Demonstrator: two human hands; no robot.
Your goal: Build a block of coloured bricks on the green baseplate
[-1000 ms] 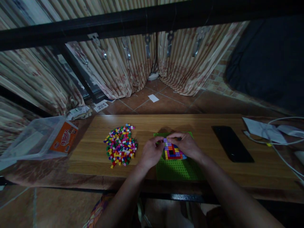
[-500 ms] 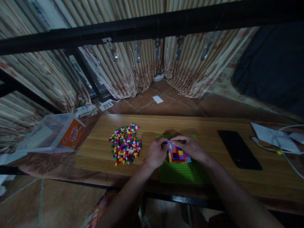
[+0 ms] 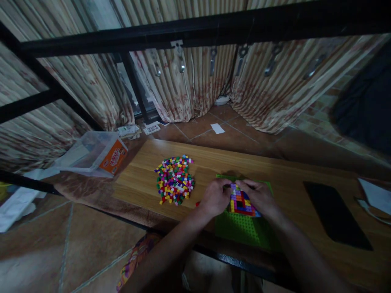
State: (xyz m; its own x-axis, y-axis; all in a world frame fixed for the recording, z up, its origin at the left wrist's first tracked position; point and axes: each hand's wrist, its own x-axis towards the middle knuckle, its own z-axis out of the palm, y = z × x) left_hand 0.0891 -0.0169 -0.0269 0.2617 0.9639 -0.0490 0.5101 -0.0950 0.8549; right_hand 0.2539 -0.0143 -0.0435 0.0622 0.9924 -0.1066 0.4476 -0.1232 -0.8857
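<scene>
At the left edge of the frame I see a clear plastic box [image 3: 91,152] with an orange label, tipped on its side on the cloth beside the wooden board [image 3: 146,179], out of the way of the work. Right of it, in the middle-left of the board, lies a loose pile of small coloured bricks [image 3: 175,185], heaped close enough to be reached without stretching; one stray red brick [image 3: 197,204] sits just beside my left hand.

My left hand [image 3: 215,197] rests curled at the left edge of the green baseplate [image 3: 244,230], fingers bent narrow toward the top of the coloured brick mosaic [image 3: 240,202], seemingly steadying it; I cannot tell whether it pinches a brick. The mosaic sits on the upper part of the baseplate, between both hands, in the lower middle of the frame.

My right hand [image 3: 261,196] covers the mosaic's right side, fingers drawn together at its top edge, touching it, likely pressing there; whether it holds a piece is hidden.

Further right, a dark phone [image 3: 334,213] lies flat on the board, well apart. White paper [image 3: 377,196] shows at the right edge.
</scene>
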